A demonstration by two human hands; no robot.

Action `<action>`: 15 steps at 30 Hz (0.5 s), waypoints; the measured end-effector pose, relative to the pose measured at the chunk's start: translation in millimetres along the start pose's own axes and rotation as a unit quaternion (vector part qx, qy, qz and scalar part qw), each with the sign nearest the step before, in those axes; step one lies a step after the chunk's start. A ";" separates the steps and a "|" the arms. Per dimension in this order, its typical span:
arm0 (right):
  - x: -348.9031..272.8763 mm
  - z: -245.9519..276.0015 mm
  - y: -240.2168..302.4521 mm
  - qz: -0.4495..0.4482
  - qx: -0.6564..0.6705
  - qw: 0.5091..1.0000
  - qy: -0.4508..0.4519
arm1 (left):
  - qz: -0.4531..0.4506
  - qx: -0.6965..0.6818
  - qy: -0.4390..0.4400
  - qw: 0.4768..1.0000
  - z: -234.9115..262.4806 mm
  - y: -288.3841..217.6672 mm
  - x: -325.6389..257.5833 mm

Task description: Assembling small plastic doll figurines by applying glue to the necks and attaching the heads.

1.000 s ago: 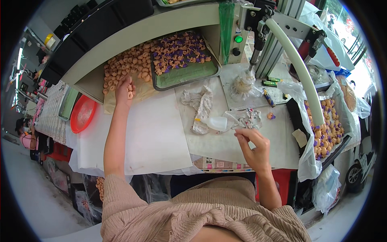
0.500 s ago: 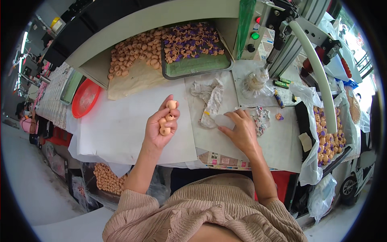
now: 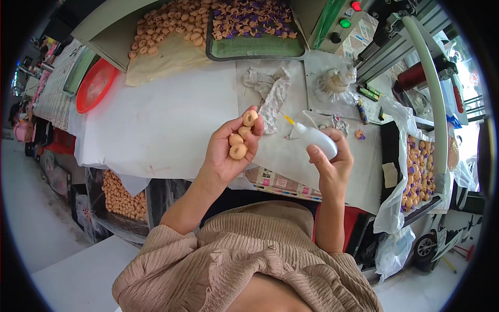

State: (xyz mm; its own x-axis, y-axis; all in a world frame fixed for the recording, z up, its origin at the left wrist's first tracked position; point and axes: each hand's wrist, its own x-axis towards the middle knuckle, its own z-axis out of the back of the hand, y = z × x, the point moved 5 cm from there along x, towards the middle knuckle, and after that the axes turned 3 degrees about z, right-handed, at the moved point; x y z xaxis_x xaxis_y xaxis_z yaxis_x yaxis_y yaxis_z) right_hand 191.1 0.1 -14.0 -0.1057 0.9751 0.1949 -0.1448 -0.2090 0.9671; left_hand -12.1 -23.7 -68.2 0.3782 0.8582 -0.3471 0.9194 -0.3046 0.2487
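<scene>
My left hand (image 3: 221, 151), palm up over the front of the white-covered bench, is closed around several small peach-coloured doll heads (image 3: 238, 151). The topmost head (image 3: 250, 118) sits at the fingertips, and its dark opening faces up. To its right, my right hand (image 3: 337, 169) grips a white squeeze bottle (image 3: 318, 142). The bottle is tilted in the air, and its thin yellow nozzle (image 3: 289, 120) points toward the heads without touching them. A crumpled, stained rag (image 3: 275, 93) lies beyond both hands.
Behind are a pile of doll heads (image 3: 171, 26) and a black-rimmed tray (image 3: 249, 48) of peach-and-purple pieces. A red basin (image 3: 96, 86) is left. A metal press (image 3: 387, 39) and a plastic-lined box of figures (image 3: 418, 177) stand right. Below the bench sits a crate of heads (image 3: 122, 197).
The bottle has been lifted off the bench by my right hand and tipped toward the left. My left hand has moved right and nearer, its heads turned. The view has shifted.
</scene>
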 end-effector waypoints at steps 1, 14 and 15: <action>-2.0 1.9 -1.6 -0.045 0.062 0.997 -0.018 | 0.001 -0.002 -0.001 1.000 0.0 4.8 1.1; -4.6 1.3 8.8 0.161 -0.077 0.983 -0.037 | -0.022 0.264 -0.028 0.964 29.0 14.4 16.6; -5.5 -0.1 8.4 0.154 -0.095 0.983 -0.034 | -0.023 0.275 -0.023 0.961 30.0 13.5 18.1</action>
State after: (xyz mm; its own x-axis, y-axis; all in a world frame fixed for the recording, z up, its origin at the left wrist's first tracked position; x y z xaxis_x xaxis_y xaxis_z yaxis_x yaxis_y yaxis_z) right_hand 190.4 -7.0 -6.9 -0.1093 0.8643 0.4910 -0.2975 -0.4998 0.8135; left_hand 10.3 -24.7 -98.2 0.3289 0.8605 -0.3890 0.8484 -0.4502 -0.2785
